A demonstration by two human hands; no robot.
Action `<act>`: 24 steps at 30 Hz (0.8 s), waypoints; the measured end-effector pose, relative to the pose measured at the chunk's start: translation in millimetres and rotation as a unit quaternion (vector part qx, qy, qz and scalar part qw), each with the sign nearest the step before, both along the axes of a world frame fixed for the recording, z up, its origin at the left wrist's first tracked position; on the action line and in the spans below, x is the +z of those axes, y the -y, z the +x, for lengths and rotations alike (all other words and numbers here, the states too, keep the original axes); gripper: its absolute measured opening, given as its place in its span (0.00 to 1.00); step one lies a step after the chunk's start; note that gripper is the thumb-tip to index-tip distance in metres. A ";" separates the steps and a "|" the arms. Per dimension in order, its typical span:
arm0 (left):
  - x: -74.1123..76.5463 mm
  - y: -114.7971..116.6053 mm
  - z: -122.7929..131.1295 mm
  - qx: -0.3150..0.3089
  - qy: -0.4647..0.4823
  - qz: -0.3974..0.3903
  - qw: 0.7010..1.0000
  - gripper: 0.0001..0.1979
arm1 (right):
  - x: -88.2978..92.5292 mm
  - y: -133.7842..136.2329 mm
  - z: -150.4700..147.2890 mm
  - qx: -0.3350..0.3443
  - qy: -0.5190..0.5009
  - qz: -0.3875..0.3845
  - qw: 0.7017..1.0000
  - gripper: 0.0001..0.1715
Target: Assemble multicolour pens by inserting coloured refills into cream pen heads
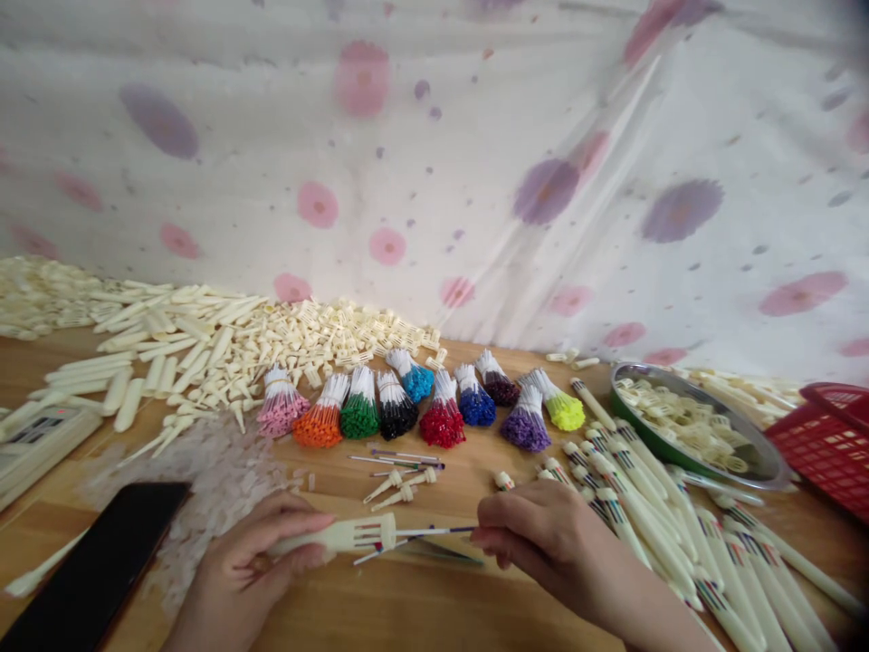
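Note:
My left hand (262, 552) is closed around a cream pen barrel (339, 536) with slots near its open right end. My right hand (536, 530) pinches the dark tip of a thin white refill (427, 532), whose other end meets the barrel's opening. Below it, another thin refill and a dark pointed thing (441, 550) lie near the barrel. Just beyond are small cream pointed parts (404, 490) and a few loose refills (400, 457). Farther back stand bundles of refills with coloured ends, among them red (444, 421), black (397, 415) and orange (318, 424).
Cream plastic parts (285, 335) are heaped at the back left. A phone (109, 561), a grey device (44, 444) and clear small pieces (204, 480) lie left. At right are assembled pens (652, 516), a metal bowl (767, 453) of rings and a red basket (825, 444).

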State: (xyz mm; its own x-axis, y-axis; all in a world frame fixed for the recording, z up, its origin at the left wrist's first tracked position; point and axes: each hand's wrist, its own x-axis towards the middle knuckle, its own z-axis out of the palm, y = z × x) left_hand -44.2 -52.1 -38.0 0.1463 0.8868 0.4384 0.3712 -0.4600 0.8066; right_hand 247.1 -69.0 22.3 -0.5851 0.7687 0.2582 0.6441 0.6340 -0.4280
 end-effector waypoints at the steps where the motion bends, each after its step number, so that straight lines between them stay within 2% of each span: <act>1: -0.8 0.4 0.3 -0.009 0.003 -0.003 1.000 0.09 | -0.4 0.0 -1.1 0.004 -0.001 -0.001 1.000 0.16; 13: -0.5 2.3 2.5 -0.055 0.005 -0.039 0.998 0.12 | -0.8 4.8 -4.2 0.033 0.031 -0.015 0.999 0.13; 20: 1.9 2.6 4.2 -0.043 0.014 -0.078 0.996 0.09 | 0.1 7.1 -12.1 0.039 0.059 0.048 0.996 0.16; 24: 4.4 2.9 5.7 -0.035 0.024 -0.091 0.995 0.08 | 1.9 11.8 -16.5 0.056 0.037 0.063 0.996 0.16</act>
